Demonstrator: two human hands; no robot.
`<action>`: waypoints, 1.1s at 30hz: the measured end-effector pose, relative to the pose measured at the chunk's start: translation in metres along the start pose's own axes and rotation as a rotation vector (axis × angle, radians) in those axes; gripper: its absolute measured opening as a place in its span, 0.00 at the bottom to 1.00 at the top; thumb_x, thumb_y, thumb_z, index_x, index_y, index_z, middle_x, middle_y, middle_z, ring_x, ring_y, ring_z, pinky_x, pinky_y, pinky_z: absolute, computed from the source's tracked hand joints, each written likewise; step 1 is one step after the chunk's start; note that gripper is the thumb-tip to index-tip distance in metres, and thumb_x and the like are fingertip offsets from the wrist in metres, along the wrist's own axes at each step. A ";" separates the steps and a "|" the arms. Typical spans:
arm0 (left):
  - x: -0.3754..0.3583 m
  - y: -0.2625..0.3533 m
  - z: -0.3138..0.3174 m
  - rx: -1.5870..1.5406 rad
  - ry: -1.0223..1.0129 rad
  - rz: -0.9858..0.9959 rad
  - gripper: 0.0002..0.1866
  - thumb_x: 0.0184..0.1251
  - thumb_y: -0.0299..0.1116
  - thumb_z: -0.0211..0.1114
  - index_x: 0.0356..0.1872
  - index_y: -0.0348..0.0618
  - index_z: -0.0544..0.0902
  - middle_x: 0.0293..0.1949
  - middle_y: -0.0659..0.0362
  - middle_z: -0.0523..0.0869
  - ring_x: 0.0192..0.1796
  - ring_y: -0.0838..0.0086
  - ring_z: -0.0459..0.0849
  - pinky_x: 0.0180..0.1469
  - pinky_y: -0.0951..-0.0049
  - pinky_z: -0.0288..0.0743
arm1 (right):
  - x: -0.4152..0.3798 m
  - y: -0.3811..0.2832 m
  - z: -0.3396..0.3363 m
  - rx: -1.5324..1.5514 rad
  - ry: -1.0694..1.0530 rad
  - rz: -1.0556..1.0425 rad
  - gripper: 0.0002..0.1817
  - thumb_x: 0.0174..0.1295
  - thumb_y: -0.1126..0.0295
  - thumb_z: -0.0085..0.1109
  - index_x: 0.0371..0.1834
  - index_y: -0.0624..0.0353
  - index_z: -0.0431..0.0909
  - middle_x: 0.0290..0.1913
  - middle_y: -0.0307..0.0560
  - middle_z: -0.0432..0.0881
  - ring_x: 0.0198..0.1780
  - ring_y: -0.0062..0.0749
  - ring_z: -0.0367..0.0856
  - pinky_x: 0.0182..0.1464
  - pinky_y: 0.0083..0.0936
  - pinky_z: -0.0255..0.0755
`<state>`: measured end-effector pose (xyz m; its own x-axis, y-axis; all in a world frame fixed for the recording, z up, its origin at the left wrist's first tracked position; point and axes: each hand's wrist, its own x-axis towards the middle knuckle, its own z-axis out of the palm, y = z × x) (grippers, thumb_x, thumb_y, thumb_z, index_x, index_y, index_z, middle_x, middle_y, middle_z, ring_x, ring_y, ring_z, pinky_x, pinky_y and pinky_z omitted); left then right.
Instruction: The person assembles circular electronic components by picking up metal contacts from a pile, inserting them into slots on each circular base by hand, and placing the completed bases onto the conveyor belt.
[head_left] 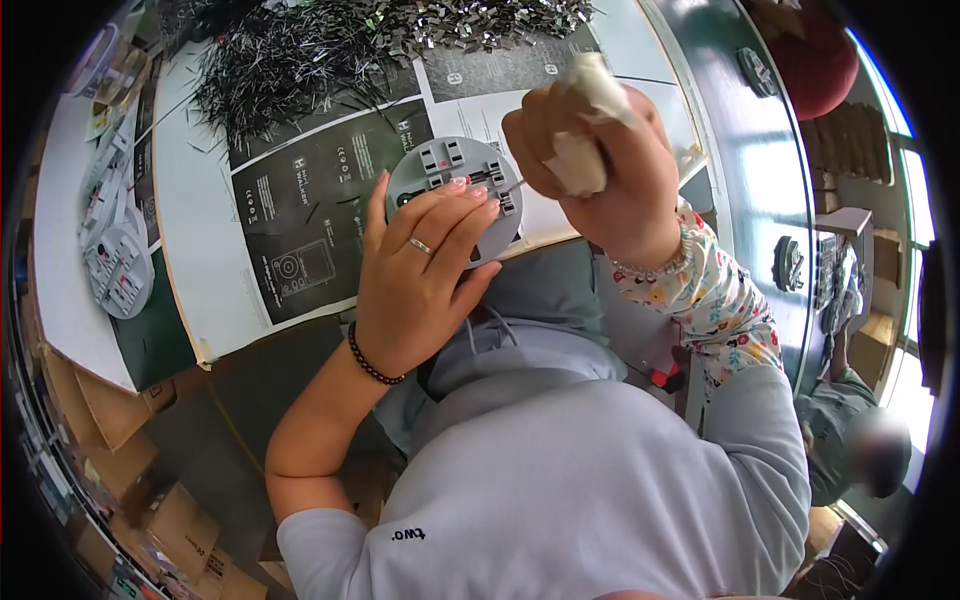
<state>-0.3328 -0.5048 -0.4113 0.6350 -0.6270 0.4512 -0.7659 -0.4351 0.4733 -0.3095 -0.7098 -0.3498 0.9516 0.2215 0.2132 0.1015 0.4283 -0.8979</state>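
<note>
My left hand (430, 255) lies across a grey round plastic plate (488, 240), with its fingers over the face and its thumb at the near edge. Black and white slotted blocks and a few red spots show on the plate beside my fingertips. Closed in a fist, my right hand (610, 165) is raised at the plate's right side, with pale tape wrapped round some fingers. From it a thin metal tool (516, 186) reaches to the blocks at the plate's right edge; its handle is hidden in the fist.
Small dark metal strips (290, 85) and shiny pieces (500, 25) are heaped at the back of the table. Black printed sheets (300, 210) cover its top. More round plates (118, 270) lie at the left. Dark parts (790, 265) rest on a green surface; another person (850, 435) sits right.
</note>
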 end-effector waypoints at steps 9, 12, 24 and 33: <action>0.000 0.000 0.001 -0.021 0.028 -0.002 0.25 0.57 0.34 0.74 0.59 0.46 0.83 0.61 0.63 0.81 0.67 0.67 0.77 0.74 0.33 0.56 | 0.004 0.002 0.008 0.181 0.026 0.147 0.14 0.74 0.68 0.49 0.31 0.65 0.77 0.19 0.34 0.65 0.21 0.18 0.60 0.25 0.21 0.54; 0.001 0.002 0.001 -0.009 0.028 0.009 0.25 0.57 0.34 0.74 0.58 0.45 0.84 0.61 0.63 0.81 0.66 0.67 0.77 0.74 0.33 0.56 | -0.003 0.003 0.020 -0.136 0.062 0.119 0.13 0.72 0.70 0.44 0.27 0.61 0.67 0.19 0.37 0.63 0.20 0.22 0.56 0.23 0.23 0.52; -0.002 -0.002 0.005 -0.024 0.083 0.012 0.26 0.57 0.32 0.74 0.59 0.45 0.84 0.60 0.63 0.82 0.65 0.67 0.78 0.73 0.31 0.57 | -0.032 0.007 0.026 -0.299 0.142 -0.137 0.15 0.70 0.74 0.41 0.21 0.61 0.62 0.18 0.41 0.62 0.18 0.26 0.56 0.22 0.25 0.52; -0.006 0.009 -0.018 -0.031 0.135 0.027 0.24 0.60 0.31 0.74 0.58 0.40 0.84 0.59 0.57 0.84 0.63 0.60 0.81 0.74 0.38 0.59 | -0.035 -0.038 0.006 -0.142 0.169 -0.083 0.16 0.74 0.64 0.52 0.34 0.66 0.79 0.30 0.42 0.81 0.25 0.17 0.69 0.27 0.18 0.63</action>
<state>-0.3416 -0.4933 -0.3967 0.6239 -0.5446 0.5605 -0.7805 -0.3981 0.4819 -0.3485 -0.7281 -0.3209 0.9721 0.0351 0.2318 0.2101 0.3086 -0.9277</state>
